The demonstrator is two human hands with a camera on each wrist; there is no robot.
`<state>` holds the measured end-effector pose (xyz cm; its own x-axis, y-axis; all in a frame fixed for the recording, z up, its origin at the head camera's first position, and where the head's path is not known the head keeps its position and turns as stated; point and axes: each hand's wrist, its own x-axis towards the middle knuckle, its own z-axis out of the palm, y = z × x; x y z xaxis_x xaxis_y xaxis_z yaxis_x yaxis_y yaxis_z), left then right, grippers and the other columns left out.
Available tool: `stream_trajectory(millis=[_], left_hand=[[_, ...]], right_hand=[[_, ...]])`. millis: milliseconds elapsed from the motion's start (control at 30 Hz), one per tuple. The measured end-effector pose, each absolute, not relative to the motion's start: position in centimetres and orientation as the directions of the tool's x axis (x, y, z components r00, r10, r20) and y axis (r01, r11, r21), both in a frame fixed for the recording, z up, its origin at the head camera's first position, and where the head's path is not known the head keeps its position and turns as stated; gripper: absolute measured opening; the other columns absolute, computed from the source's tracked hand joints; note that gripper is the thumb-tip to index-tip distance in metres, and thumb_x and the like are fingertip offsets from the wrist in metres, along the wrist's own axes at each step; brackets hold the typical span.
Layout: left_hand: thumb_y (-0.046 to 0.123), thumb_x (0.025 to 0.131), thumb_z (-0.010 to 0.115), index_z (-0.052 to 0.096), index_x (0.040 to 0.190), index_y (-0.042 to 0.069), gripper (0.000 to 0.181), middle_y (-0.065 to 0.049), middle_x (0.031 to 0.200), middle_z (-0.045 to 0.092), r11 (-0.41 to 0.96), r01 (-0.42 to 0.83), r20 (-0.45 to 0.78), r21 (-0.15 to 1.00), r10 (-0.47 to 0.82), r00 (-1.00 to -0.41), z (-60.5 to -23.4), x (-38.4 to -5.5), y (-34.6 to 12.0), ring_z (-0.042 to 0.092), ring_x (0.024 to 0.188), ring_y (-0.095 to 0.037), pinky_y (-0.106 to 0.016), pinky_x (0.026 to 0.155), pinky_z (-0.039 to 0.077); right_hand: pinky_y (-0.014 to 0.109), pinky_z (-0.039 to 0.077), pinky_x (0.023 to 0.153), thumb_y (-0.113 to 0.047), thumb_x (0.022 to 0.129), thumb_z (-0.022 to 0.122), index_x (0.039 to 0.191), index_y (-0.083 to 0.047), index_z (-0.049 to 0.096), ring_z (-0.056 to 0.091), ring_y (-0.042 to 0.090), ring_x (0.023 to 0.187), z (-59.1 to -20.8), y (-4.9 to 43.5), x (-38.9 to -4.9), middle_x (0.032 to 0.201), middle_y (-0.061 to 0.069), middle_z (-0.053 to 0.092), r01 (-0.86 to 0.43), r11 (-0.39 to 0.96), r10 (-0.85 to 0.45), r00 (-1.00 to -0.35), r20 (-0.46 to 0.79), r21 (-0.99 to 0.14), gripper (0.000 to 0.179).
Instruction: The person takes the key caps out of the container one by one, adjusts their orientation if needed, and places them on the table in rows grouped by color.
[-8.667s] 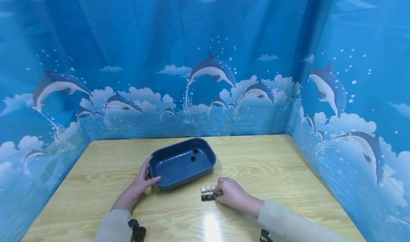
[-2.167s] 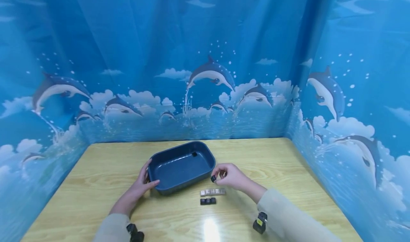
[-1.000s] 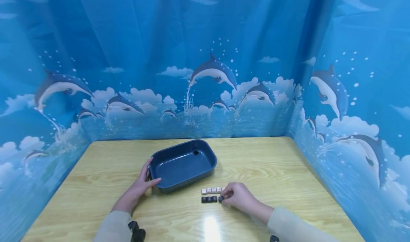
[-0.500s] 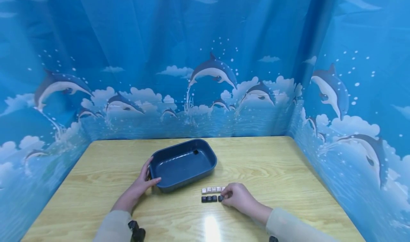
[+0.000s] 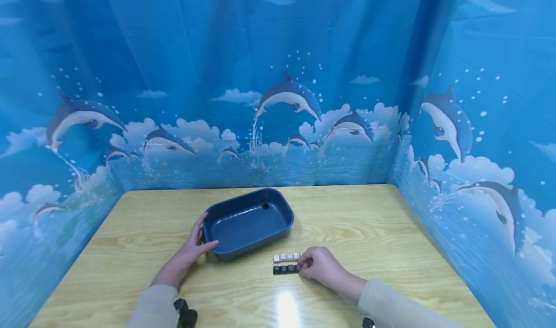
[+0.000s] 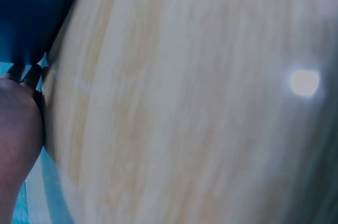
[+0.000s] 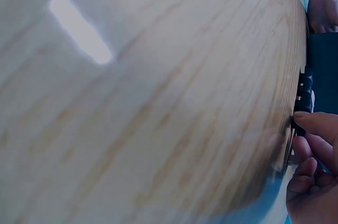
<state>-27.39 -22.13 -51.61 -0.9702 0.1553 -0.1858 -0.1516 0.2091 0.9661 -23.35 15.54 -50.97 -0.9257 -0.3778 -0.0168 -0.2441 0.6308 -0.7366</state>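
My left hand (image 5: pixel 190 251) grips the left end of a dark blue tray (image 5: pixel 243 231), thumb at the near rim and fingers along the side. One black keycap (image 5: pixel 265 206) lies inside, near the far right corner. In front of the tray is a row of white keycaps (image 5: pixel 286 257), its right end hidden by my right hand (image 5: pixel 323 266). Nearer me runs a parallel row of black keycaps (image 5: pixel 284 269). Thumb and fingertips of the right hand pinch the black keycap (image 5: pixel 298 268) at that row's right end. The right wrist view shows this pinch from the side.
The wooden table (image 5: pixel 373 231) carries everything, with a bright light reflection near its front. A blue dolphin-print curtain (image 5: pixel 208 101) stands behind and along both sides. Black wrist devices (image 5: pixel 187 314) sit at the sleeves.
Earlier two black keycaps lay in the tray; one remains. The right hand lifted a keycap, set it right of the black row, then slid it left against the row. The left hand stayed put.
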Motion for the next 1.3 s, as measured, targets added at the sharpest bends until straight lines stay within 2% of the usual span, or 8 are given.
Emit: stream_trajectory(millis=[433,600,833,1100,1300], left_hand=[[0.014,0.091,0.068,-0.004,0.157,0.032,0.099,-0.025,0.158,-0.013,0.210,-0.147,-0.182,0.967,0.162,-0.970,-51.6,-27.3,-22.1,-0.007,0.144,-0.045,-0.064,0.111,-0.002],[0.013,0.090,0.069,-0.004,0.157,0.030,0.100,-0.026,0.158,-0.011,0.212,-0.139,-0.174,0.967,0.156,-0.972,-51.6,-27.2,-22.1,-0.005,0.144,-0.046,-0.062,0.112,0.001],[0.014,0.090,0.070,-0.003,0.157,0.029,0.100,-0.026,0.159,-0.008,0.205,-0.136,-0.169,0.969,0.153,-0.974,-51.7,-27.3,-22.1,-0.003,0.144,-0.044,-0.059,0.114,0.002],[0.013,0.090,0.070,-0.003,0.157,0.031,0.101,-0.027,0.158,-0.010,0.212,-0.142,-0.177,0.967,0.155,-0.972,-51.9,-27.4,-22.3,-0.006,0.143,-0.047,-0.068,0.108,-0.003],[0.014,0.089,0.072,-0.002,0.157,0.031,0.102,-0.025,0.159,-0.008,0.213,-0.149,-0.181,0.966,0.141,-0.973,-52.0,-27.5,-22.1,-0.006,0.144,-0.046,-0.066,0.110,-0.002]], right_hand=[[0.024,0.051,0.056,-0.002,0.071,0.080,0.089,-0.005,0.074,0.055,0.009,0.063,-49.9,15.5,-23.5,0.072,-0.006,0.059,-0.277,0.593,-0.405,-0.914,0.017,-0.756,0.020],[0.024,0.048,0.056,-0.006,0.072,0.081,0.091,-0.006,0.075,0.054,0.009,0.064,-48.7,15.4,-24.0,0.072,-0.008,0.059,-0.289,0.611,-0.400,-0.916,0.028,-0.737,0.020],[0.022,0.046,0.055,-0.003,0.074,0.080,0.095,0.001,0.074,0.051,0.008,0.063,-46.9,15.1,-25.3,0.073,-0.006,0.060,-0.342,0.586,-0.404,-0.909,0.102,-0.734,0.023],[0.024,0.047,0.056,-0.004,0.079,0.078,0.094,-0.004,0.075,0.053,0.012,0.065,-45.1,13.6,-27.1,0.074,-0.006,0.061,-0.317,0.536,-0.366,-0.922,0.124,-0.783,0.015],[0.028,0.050,0.059,-0.008,0.083,0.077,0.096,-0.009,0.076,0.056,0.015,0.069,-43.9,12.3,-29.2,0.077,-0.003,0.061,-0.308,0.513,-0.355,-0.926,0.128,-0.802,0.013]])
